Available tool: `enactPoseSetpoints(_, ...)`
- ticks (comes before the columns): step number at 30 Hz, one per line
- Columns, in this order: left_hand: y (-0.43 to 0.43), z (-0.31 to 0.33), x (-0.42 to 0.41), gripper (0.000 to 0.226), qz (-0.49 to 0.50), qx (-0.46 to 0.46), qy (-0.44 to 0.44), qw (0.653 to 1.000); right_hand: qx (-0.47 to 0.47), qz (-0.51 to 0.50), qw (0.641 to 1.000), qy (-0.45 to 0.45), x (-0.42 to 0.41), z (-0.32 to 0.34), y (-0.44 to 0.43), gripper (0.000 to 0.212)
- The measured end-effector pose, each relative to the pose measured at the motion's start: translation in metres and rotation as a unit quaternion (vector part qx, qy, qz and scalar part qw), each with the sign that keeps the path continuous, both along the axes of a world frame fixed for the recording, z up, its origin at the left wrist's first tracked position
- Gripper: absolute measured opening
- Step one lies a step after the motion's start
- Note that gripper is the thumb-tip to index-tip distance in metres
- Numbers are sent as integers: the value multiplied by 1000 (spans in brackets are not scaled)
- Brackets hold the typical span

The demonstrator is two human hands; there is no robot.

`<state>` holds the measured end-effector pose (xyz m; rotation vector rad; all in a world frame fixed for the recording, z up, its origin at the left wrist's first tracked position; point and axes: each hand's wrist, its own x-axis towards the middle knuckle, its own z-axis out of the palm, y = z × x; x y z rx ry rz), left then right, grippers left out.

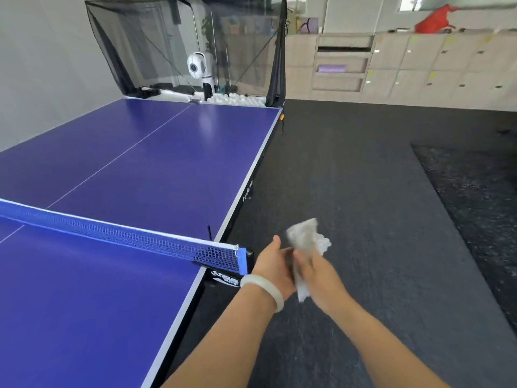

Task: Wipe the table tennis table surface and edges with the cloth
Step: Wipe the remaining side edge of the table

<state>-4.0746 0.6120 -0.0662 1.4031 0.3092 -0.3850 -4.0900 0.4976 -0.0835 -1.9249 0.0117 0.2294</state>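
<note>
- Carpet (363, 191), dark and speckled, covers the floor to the right of the table; a darker mat (475, 197) lies on it further right.
- Filling the left of the view, the table tennis table (140, 169) has a glossy blue top with a thin white centre line, white edge lines and a black side rail.
- Pale cabinets (419, 65) with small doors and open shelves line the far wall, and something red (436, 19) sits on top of them.
- A black catch net (145, 43) stands upright around the far end of the table.
- The blue net (126, 236) stretches across the table, clamped at the near right edge.
- Inside the catch net a white ball machine (200, 67) stands, with white balls (237, 99) gathered at its foot.
- The right hand (319, 278) curls its fingers round the cloth.
- The left hand (272, 264), thumb raised, reaches to the cloth; blur hides whether its fingers pinch it.
- The cloth (306, 236), white and crumpled, is held over the carpet just beside the net clamp, off the table top.
- A pale bangle (263, 289) circles the left wrist.
</note>
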Motion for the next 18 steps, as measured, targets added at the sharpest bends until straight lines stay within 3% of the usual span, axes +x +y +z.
enactPoseSetpoints(2, 0, -1, 18, 58, -1, -147, 52, 988, 2, 25, 999, 29, 20, -3, -4, 28)
enactPoseSetpoints(4, 3, 2, 40, 66, 58, -196, 118, 972, -9, -57, 998, 18, 49, -16, -14, 32)
enactPoseSetpoints(5, 6, 1, 56, 65, 79, -179, 135, 971, 3, -75, 997, -6, 64, -22, -16, 34)
enactPoseSetpoints(6, 10, -4, 71, 63, 74, -211, 128, 966, -7, -53, 998, -22, 76, -22, -14, 33)
enactPoseSetpoints(7, 10, -4, 82, 61, 71, -187, 118, 973, -34, -11, 999, -32, 89, -25, -10, 33)
enactPoseSetpoints(8, 11, -7, 100, 60, 51, -134, 106, 984, -68, 43, 997, -17, 102, -29, -4, 36)
enactPoseSetpoints(9, 14, -7, 116, 60, 38, -155, 149, 976, -96, 71, 993, 10, 116, -37, 1, 41)
enactPoseSetpoints(10, 20, -6, 133, 59, 51, -175, 174, 968, -126, 66, 990, 20, 134, -43, 0, 42)
enactPoseSetpoints(12, 39, -11, 173, 48, 61, -188, 140, 970, -104, -5, 992, 74, 171, -56, -11, 38)
enactPoseSetpoints(16, 87, -37, 245, 19, 87, 32, 89, 992, 20, -70, 976, 207, 220, -77, -18, 36)
enactPoseSetpoints(18, 106, -58, 272, 25, 70, 158, 82, 982, 85, -85, 961, 251, 239, -88, -12, 36)
